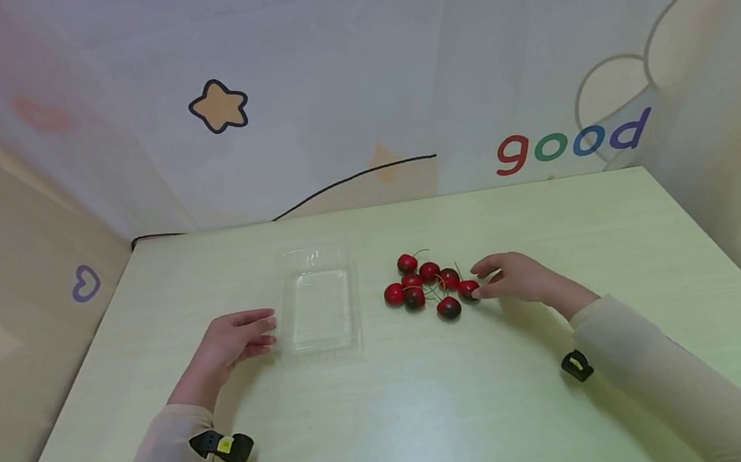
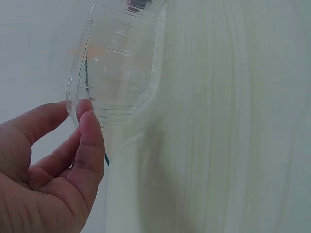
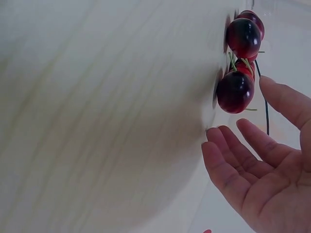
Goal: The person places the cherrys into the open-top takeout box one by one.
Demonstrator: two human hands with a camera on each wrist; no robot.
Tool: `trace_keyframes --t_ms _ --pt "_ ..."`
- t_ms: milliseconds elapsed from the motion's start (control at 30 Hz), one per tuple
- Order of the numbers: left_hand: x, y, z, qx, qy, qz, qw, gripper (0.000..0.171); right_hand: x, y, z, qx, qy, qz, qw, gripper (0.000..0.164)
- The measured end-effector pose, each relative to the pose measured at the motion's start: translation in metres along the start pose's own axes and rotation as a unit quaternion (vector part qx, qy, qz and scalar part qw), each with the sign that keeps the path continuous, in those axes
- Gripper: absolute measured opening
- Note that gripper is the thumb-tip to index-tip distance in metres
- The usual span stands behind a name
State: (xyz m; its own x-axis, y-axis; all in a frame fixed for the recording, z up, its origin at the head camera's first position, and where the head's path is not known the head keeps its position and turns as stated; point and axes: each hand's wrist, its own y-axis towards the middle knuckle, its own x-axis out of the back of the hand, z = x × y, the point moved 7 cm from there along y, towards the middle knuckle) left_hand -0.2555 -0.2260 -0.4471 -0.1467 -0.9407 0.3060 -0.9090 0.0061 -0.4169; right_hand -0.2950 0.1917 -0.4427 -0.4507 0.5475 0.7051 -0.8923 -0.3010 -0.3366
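A clear plastic container (image 1: 325, 347) sits left of the cherries on the table. My left hand (image 1: 242, 336) is beside its left edge; in the left wrist view the thumb and loosely bent fingertips are right at the rim of the container (image 2: 121, 73). Several dark red cherries with green stems lie in a loose cluster in the middle of the head view. My right hand (image 1: 510, 278) is at the rightmost cherry (image 1: 469, 290), fingers spread. From the right wrist, the thumb and fingertips stand apart on either side of the near cherry (image 3: 235, 92), without closing round it.
The pale wooden table (image 1: 398, 418) ends at a printed cloth backdrop (image 1: 349, 90) behind and at both sides. A black strap (image 1: 223, 447) is on the left sleeve, and another black strap (image 1: 577, 365) on the right.
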Motion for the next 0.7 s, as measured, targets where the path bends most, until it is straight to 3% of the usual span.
trace_keyframes --t_ms 700 --pt "0.001 0.001 -0.002 -0.007 0.014 0.003 0.9999 0.043 -0.009 0.015 0.009 0.006 -0.051 -0.001 0.999 0.046"
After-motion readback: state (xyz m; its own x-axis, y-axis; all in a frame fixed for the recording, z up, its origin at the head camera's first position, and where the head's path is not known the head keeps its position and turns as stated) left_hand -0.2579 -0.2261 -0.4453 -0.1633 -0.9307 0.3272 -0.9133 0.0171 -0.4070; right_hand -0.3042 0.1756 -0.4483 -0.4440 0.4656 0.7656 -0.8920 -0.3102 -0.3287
